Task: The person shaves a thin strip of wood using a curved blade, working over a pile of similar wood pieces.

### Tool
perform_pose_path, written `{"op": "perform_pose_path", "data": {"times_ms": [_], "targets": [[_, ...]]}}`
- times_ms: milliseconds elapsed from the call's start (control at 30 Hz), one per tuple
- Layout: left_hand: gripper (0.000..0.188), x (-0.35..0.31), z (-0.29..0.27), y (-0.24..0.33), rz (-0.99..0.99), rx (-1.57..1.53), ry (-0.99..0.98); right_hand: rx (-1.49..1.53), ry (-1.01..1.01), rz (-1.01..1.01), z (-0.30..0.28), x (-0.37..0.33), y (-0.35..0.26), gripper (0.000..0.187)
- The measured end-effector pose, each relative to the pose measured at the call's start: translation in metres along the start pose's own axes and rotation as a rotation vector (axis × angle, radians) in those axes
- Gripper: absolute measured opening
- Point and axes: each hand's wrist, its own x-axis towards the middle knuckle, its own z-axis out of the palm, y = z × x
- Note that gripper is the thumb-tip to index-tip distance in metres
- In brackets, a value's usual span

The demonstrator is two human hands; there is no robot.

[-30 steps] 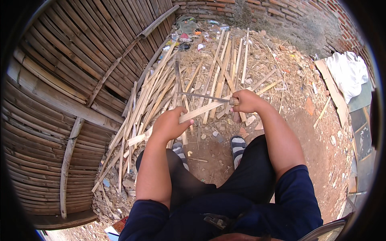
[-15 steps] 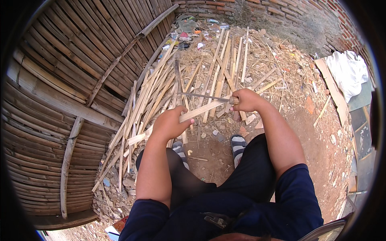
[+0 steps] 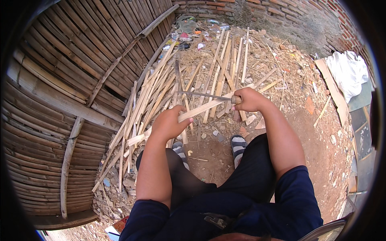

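Observation:
My left hand (image 3: 171,121) is closed around a pale bamboo strip (image 3: 202,109), which slants from beside my left knee up toward the right. In my right hand (image 3: 247,99) is the wooden handle of a long knife (image 3: 206,95), its thin blade pointing left. The blade crosses over the strip near the handle; whether the edge touches it I cannot make out. Beyond my hands, long split bamboo strips (image 3: 150,98) lie heaped on the left, and several more strips (image 3: 220,60) lie spread ahead.
A bamboo-slat wall (image 3: 76,56) rises on the left and a brick wall (image 3: 277,18) at the back. On the right are a white sack (image 3: 346,72) and a cardboard sheet (image 3: 333,90). Rubble and litter cover the ground around my sandalled feet (image 3: 238,148).
My right hand has slid slightly to the right with the knife, along the strip. My left hand and the strip have barely moved.

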Motion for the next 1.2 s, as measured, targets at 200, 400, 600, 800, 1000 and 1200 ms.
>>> {"op": "perform_pose_path", "data": {"times_ms": [200, 400, 600, 800, 1000, 1200], "targets": [[0.053, 0.0001, -0.0008, 0.0015, 0.001, 0.002, 0.001, -0.009, 0.034, 0.017, 0.0001, 0.0002, 0.0075, 0.051], [0.055, 0.0005, -0.0026, 0.003, -0.023, -0.025, -0.011, 0.012, -0.007, 0.021, -0.001, -0.0005, 0.0016, 0.048], [0.055, 0.0007, -0.0017, 0.0029, -0.023, -0.015, -0.022, 0.012, 0.009, 0.011, 0.0008, -0.0004, 0.0025, 0.046], [0.056, 0.001, -0.0017, 0.0026, -0.012, -0.001, -0.027, 0.005, -0.019, 0.014, 0.0005, 0.0009, 0.002, 0.049], [0.057, 0.0013, -0.002, 0.0039, -0.034, -0.003, -0.05, -0.023, -0.029, 0.012, 0.0035, 0.0037, 0.0037, 0.052], [0.057, 0.0016, 0.0004, 0.0012, -0.013, 0.013, -0.034, -0.02, -0.037, 0.01, 0.0056, 0.0057, 0.0067, 0.054]]}}
